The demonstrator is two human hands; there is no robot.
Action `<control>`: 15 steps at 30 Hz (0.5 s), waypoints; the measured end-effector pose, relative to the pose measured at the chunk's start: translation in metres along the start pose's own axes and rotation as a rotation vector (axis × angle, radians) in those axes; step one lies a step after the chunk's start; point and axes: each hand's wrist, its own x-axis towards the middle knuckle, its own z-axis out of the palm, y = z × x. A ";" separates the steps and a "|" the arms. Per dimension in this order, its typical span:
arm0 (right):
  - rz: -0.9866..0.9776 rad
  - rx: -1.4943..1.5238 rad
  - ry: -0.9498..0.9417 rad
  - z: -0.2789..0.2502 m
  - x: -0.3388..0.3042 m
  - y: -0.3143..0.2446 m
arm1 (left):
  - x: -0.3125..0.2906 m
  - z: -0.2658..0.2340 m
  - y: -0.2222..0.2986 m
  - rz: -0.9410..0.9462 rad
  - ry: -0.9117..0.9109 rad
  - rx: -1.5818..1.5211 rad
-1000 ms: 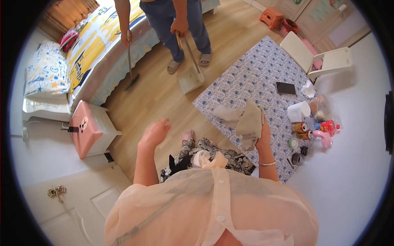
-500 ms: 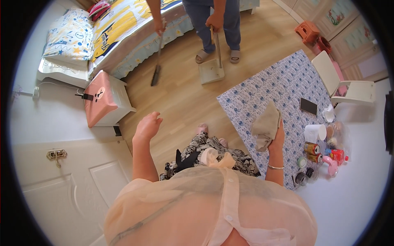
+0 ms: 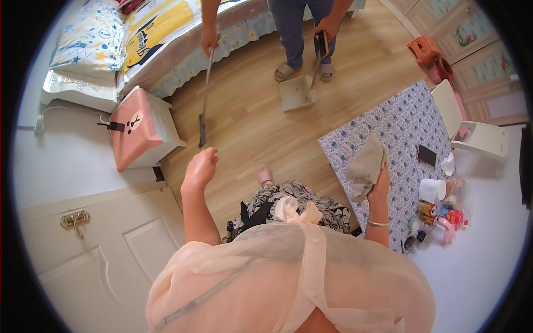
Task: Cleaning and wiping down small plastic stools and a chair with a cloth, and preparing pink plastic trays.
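In my right hand (image 3: 380, 187) is a crumpled beige cloth (image 3: 365, 165), held up above the table with the blue-flowered cover (image 3: 383, 119). The fingers are mostly hidden behind its folds. My left hand (image 3: 200, 168) is raised over the wooden floor with nothing in it, its fingers loosely bent and apart from any object. Across from me, another person's hand (image 3: 210, 43) grips a long-handled broom (image 3: 202, 130) whose head is down near the floor. That person's other hand (image 3: 328, 26) holds the handle of a white dustpan (image 3: 297, 93).
A bedside cabinet with a pink cover (image 3: 133, 130) stands left, by the bed (image 3: 166, 44). A door (image 3: 111, 238) is at lower left. On the table are a phone (image 3: 427, 155), a paper roll (image 3: 430, 190), cans (image 3: 427, 208) and a red bottle (image 3: 455, 216). A white chair (image 3: 480, 139) stands beyond.
The other person's broom head has swept nearer to me and slightly left. The whole view has shifted a little; my right hand still holds the cloth and my left stays raised.
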 end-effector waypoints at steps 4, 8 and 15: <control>-0.028 0.040 -0.050 0.049 0.008 0.015 | 0.020 -0.018 -0.041 0.022 0.069 -0.065; -0.052 0.070 -0.083 0.086 0.020 0.040 | 0.043 -0.028 -0.073 0.076 0.160 -0.002; -0.056 -0.095 -0.060 0.133 0.007 0.056 | 0.067 -0.033 -0.081 0.112 0.031 -0.005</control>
